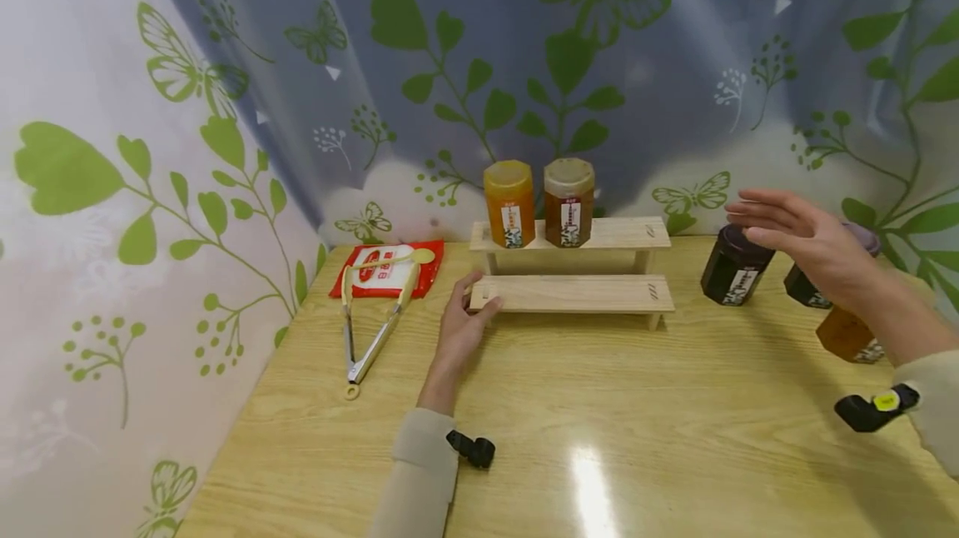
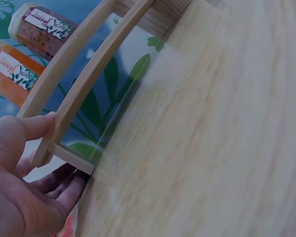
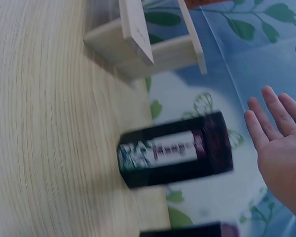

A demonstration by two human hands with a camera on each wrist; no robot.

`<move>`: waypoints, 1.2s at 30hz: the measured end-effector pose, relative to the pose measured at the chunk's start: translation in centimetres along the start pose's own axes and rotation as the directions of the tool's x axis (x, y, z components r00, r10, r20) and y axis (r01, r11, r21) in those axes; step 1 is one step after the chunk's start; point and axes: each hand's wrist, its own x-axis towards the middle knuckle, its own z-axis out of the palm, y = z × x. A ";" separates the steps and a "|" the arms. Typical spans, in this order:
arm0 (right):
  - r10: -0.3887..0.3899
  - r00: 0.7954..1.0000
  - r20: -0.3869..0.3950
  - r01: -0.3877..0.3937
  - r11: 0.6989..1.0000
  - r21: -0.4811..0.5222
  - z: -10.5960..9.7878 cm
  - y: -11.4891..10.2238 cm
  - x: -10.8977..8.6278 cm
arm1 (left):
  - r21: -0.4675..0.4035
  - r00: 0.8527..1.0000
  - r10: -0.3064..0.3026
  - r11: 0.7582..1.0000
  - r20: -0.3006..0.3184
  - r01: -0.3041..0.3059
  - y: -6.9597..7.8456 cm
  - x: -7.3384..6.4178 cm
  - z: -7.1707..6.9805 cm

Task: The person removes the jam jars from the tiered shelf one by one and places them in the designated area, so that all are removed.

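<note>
A two-step wooden stand [image 1: 573, 295] stands by the curtain, and my left hand [image 1: 460, 330] grips the left end of its lower step. In the left wrist view the thumb [image 2: 37, 126] presses the front board while the other fingers reach round the end. On the upper step are an orange jar [image 1: 501, 209] and a brown jar [image 1: 555, 217], side by side. My right hand [image 1: 824, 246] is raised with straight fingers and holds nothing. Nearest to it is a dark jar [image 3: 172, 153], upright on the table right of the stand.
Beyond the dark jar stand another dark jar [image 1: 803, 288] and an amber jar [image 1: 842, 334], both partly covered by the right hand and forearm in the head view. Metal tongs [image 1: 372, 352] overlap a red and white packet [image 1: 429, 271] on the left. A patterned curtain [image 1: 464, 47] backs the table [image 1: 524, 455].
</note>
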 end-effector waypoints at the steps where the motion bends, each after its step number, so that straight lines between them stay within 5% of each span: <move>1: -0.002 1.000 0.006 0.002 1.000 0.008 0.5 0.0 0.2 | 0.002 1.000 -0.002 1.000 -0.001 0.002 0.0 0.0 0.0; 9: 0.002 1.000 0.030 -0.006 0.991 0.134 4.2 0.1 2.7 | 0.007 1.000 -0.022 1.000 -0.003 0.022 0.1 -0.2 0.1; 17: -0.036 0.999 -0.030 0.043 0.958 0.285 7.8 0.0 5.1 | 0.000 1.000 -0.007 1.000 0.002 0.007 0.1 -0.2 -0.1; 23: -0.027 0.999 -0.046 0.039 0.956 0.292 10.0 -0.2 6.8 | 0.014 1.000 -0.016 1.000 -0.006 0.016 -0.1 0.0 0.0; 30: 0.114 0.993 -0.023 -0.108 0.976 0.187 12.2 -1.1 8.3 | 0.010 1.000 -0.019 1.000 0.005 0.019 -0.2 0.0 0.1; 36: 0.154 0.988 0.004 -0.153 0.974 0.170 13.6 -1.7 9.8 | 0.013 1.000 -0.016 1.000 0.000 0.016 -0.1 0.1 0.0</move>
